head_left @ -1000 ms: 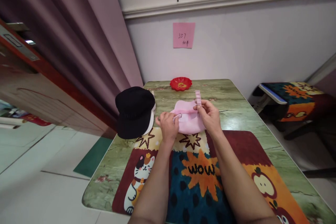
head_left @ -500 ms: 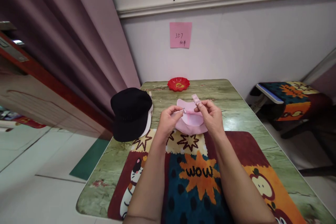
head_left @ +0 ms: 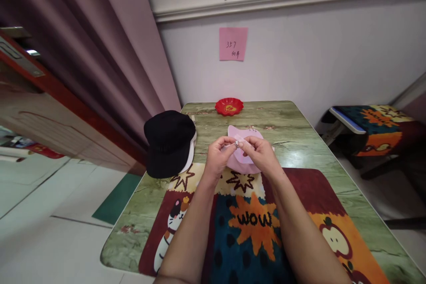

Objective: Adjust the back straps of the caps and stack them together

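Observation:
A pink cap [head_left: 249, 167] lies on the table with its rear strap towards the middle, partly hidden behind my fingers. My left hand [head_left: 218, 155] pinches the cap's small metal buckle [head_left: 236, 143] between thumb and fingertips. Close against it, my right hand [head_left: 261, 153] is closed on the loose strap end, its thumb and fingers touching the buckle area. How far the strap passes through the buckle is hidden by the fingertips. To the left of my hands sits a black cap [head_left: 169, 140], stacked over a white cap [head_left: 190, 155].
A red scalloped dish [head_left: 229, 106] stands at the far edge of the green table [head_left: 279, 120]. A patterned mat [head_left: 242, 239] lies under my forearms. On the wall hangs a pink note [head_left: 233, 44]. A covered stool [head_left: 376, 120] is at the right, a curtain [head_left: 133, 31] at the left.
My right hand has moved left and down with the strap end, meeting my left hand at the buckle. The view has shifted slightly.

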### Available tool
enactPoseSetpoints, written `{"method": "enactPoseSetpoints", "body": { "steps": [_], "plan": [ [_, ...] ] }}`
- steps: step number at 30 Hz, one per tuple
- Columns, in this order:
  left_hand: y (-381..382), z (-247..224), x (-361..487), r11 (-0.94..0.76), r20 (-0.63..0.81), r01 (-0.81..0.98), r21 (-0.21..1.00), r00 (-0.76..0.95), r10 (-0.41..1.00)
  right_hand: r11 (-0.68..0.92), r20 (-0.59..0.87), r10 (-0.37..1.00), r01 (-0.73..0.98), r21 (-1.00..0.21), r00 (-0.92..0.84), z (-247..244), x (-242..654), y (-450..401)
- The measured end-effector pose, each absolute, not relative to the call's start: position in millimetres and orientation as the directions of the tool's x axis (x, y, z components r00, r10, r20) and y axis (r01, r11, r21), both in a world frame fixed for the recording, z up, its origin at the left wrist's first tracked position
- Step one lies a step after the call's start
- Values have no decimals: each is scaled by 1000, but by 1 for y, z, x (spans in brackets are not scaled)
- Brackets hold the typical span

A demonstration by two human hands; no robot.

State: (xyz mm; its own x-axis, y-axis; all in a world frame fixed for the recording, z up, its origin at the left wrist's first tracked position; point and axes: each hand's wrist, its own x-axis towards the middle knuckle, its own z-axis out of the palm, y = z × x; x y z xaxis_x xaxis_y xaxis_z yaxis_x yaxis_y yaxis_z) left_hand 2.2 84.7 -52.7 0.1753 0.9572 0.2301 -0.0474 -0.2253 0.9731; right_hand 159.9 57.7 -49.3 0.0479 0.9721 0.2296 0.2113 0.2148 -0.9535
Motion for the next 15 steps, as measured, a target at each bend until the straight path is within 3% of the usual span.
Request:
{"method": "enactPoseSetpoints", "body": {
  "steps": [3, 7, 10, 15],
  "plan": [
    [81, -48, 4, -391, 364, 204, 897, 159, 918, 194, 221, 969, 213, -958, 109, -50, 160, 58],
    [75, -41, 7, -559, 544, 566, 607, 218, 811, 196, 222, 956, 148, -969, 192, -50, 158, 59],
    [73, -40, 8, -611, 613, 616, 497, 248, 750, 201, 212, 959, 75, -977, 189, -48, 156, 58],
    [72, -41, 8, -658, 668, 609, 444, 265, 696, 208, 225, 959, 112, -972, 171, -46, 153, 57]
  ]
}}
